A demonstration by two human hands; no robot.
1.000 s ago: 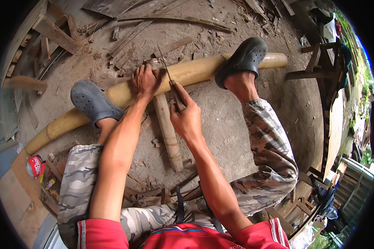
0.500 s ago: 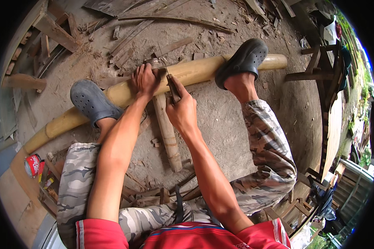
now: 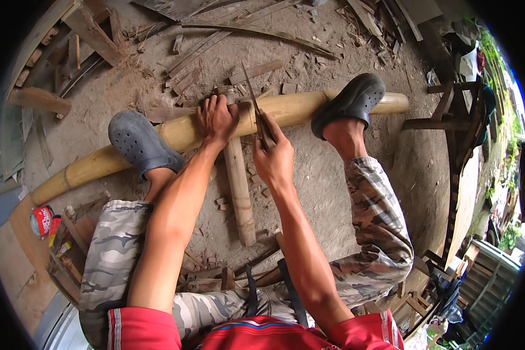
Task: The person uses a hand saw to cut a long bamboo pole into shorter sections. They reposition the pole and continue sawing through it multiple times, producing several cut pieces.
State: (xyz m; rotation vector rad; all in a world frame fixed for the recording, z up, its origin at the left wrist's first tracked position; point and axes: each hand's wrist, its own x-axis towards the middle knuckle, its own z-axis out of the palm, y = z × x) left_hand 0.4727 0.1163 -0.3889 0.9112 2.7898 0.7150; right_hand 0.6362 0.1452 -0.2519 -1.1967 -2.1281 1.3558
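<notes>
A long yellow bamboo pole (image 3: 291,108) lies across the ground in front of me, over a thinner bamboo piece (image 3: 237,181) that points toward me. My left hand (image 3: 218,120) is closed over the pole's middle, fingers curled on its far side. Just right of it, my right hand (image 3: 274,154) grips the handle of a handsaw (image 3: 254,93). Its narrow, edge-on blade points away from me, beside a dark cut line on the pole; whether it touches the pole is unclear. My grey clogs, left (image 3: 140,140) and right (image 3: 353,105), press on the pole at either side.
Wood scraps and a long thin strip (image 3: 262,32) litter the dirt floor beyond the pole. Stacked timber (image 3: 93,35) stands at the far left. A red can (image 3: 44,221) sits at the left. Along the right side is a wooden frame (image 3: 449,119).
The saw has come up and its blade now shows at more length, leaning away to the left. My right hand has shifted slightly away from the left, which still grips the pole.
</notes>
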